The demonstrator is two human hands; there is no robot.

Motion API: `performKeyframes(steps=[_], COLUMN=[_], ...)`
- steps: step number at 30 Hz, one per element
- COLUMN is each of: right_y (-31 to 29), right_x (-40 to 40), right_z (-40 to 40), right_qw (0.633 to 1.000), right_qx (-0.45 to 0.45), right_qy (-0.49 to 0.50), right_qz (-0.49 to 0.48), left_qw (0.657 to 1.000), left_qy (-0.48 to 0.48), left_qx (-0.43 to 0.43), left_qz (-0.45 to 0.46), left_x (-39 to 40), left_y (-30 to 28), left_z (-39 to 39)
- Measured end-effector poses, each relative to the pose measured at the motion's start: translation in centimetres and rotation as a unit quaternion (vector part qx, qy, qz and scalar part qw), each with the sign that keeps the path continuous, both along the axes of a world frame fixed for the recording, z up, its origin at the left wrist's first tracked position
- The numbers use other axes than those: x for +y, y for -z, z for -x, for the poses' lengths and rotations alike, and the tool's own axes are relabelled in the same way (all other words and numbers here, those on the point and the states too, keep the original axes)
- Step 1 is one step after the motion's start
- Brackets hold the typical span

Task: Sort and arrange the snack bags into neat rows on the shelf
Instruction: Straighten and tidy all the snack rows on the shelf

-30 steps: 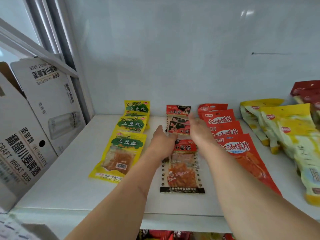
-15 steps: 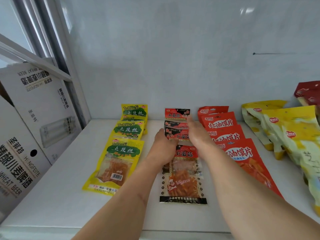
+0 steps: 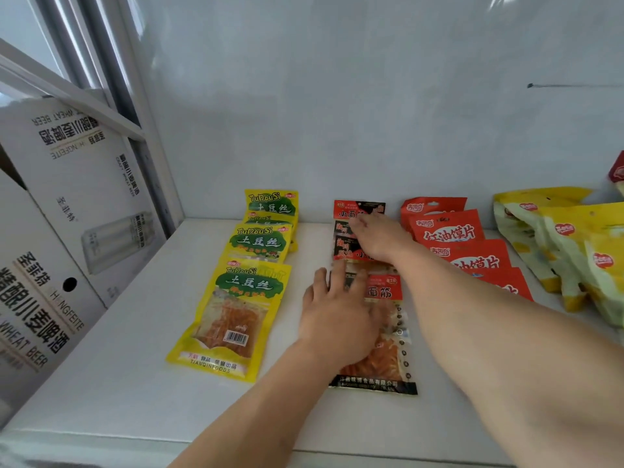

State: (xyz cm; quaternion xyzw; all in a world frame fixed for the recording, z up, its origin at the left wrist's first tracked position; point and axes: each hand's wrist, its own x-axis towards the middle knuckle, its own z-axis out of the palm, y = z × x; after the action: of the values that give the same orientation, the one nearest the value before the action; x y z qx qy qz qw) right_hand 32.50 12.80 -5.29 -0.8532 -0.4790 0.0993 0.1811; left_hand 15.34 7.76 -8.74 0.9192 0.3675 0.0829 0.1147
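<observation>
On the white shelf [image 3: 135, 383] lie three rows of snack bags running front to back. The left row is yellow potato-strip bags [image 3: 233, 319]. In the middle row are red-and-black gluten-strip bags [image 3: 378, 363], and to their right a row of red chip bags [image 3: 452, 231]. My left hand [image 3: 337, 315] lies flat, fingers spread, on the front bag of the middle row. Farther back, my right hand [image 3: 378, 241] rests palm down on the overlapping middle-row bags. Neither hand grips a bag.
Large yellow-green bags [image 3: 567, 251] lie piled at the far right, with a dark red pack [image 3: 618, 170] behind them. White beer cartons [image 3: 67, 211] stand against the shelf's left side by a metal upright [image 3: 141, 130]. A white wall closes off the back.
My left hand has slid back toward me onto the front middle bag, fingers spreading. My right hand stays on the rear middle bags. The view has tilted slightly left and closer.
</observation>
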Motion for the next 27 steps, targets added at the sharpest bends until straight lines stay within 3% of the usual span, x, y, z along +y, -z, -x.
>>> performKeyframes(steps=[5,27], right_y=[0.7,1.6], right_x=[1.0,2.7], right_z=[-0.2,-0.9], right_qw=[1.000,0.998], right_qx=[0.006,0.000], right_qy=[-0.021,-0.044], right_qz=[0.007,0.038], left_qw=[1.000,0.999], left_qy=[0.012,0.004], left_qx=[0.012,0.026], left_qz=[-0.021,0.042], left_x=[1.0,3.1], left_y=[0.1,1.0], left_z=[-0.7,-1.5])
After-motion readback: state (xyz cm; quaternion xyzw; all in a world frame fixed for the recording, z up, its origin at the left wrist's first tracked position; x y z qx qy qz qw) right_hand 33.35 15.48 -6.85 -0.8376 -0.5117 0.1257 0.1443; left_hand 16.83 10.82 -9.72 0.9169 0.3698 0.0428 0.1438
